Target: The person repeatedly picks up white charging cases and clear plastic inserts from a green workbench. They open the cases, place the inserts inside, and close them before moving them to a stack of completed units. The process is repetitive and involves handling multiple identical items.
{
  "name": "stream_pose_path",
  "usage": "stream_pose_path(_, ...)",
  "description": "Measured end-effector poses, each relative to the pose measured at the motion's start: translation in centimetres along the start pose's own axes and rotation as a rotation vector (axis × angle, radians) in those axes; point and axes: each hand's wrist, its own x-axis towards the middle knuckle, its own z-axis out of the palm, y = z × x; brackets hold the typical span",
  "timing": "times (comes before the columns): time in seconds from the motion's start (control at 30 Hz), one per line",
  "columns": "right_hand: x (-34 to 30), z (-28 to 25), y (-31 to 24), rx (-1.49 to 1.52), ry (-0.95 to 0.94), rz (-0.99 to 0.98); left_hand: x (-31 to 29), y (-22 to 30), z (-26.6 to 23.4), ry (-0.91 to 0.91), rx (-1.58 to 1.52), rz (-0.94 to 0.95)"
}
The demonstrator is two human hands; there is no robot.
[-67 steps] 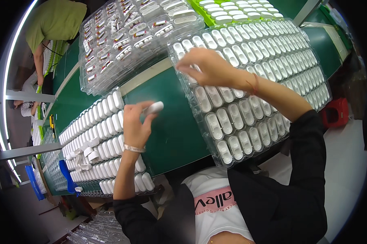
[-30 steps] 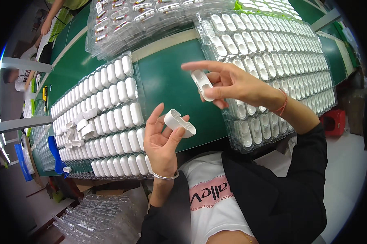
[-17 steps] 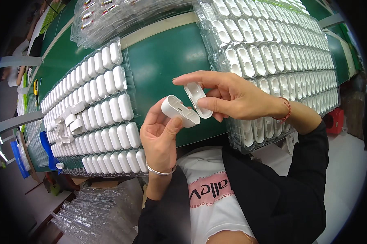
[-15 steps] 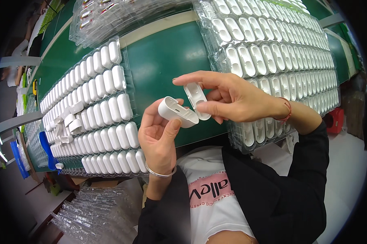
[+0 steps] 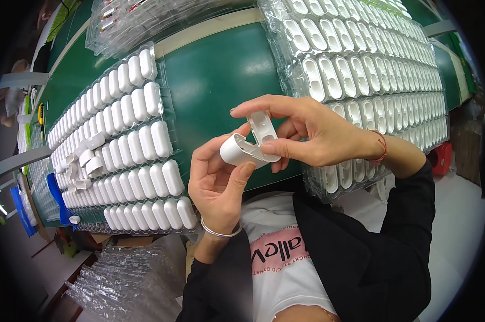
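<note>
Over the front edge of the green table, my left hand (image 5: 216,182) is closed round a white earbud case body (image 5: 236,151), tilted with its hollow side up. My right hand (image 5: 312,131) pinches a white case lid (image 5: 263,127) between thumb and fingers, its hollow inside showing. Lid and body meet at the body's right end, near my right thumb; whether they are joined there I cannot tell. My left thumb presses the body's near side.
To the left, a clear tray holds rows of white case bodies (image 5: 159,138), with several loose white pieces (image 5: 93,163) on top. Stacked clear trays of hollow white lids (image 5: 313,79) stand at the right. More clear trays (image 5: 129,29) lie at the back, on the green table (image 5: 215,70).
My left hand has moved right and slightly down with the case body, closer to my right hand. The lid has turned more upright, and the gap between the two parts has narrowed.
</note>
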Motion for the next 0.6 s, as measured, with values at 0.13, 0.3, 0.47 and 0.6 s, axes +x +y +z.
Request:
stream_pose_path(0.13, -0.05, -0.14, 0.18, -0.026, -0.002, 0.006, -0.10, -0.19, 0.16, 0.004, -0.019, -0.015)
stream_pose_path(0.3, -0.05, -0.16, 0.41, -0.075, 0.002, -0.032, -0.13, -0.43, 0.14, -0.006, -0.015, 0.003)
stream_pose_path(0.47, 0.01, -0.36, 0.29, -0.076, -0.026, 0.000, -0.07, -0.42, 0.24, -0.008, -0.025, 0.002)
stream_pose_path(0.6, -0.09, -0.48, -0.03, -0.095, -0.046, 0.047, -0.12, -0.39, 0.15, -0.026, -0.011, 0.005)
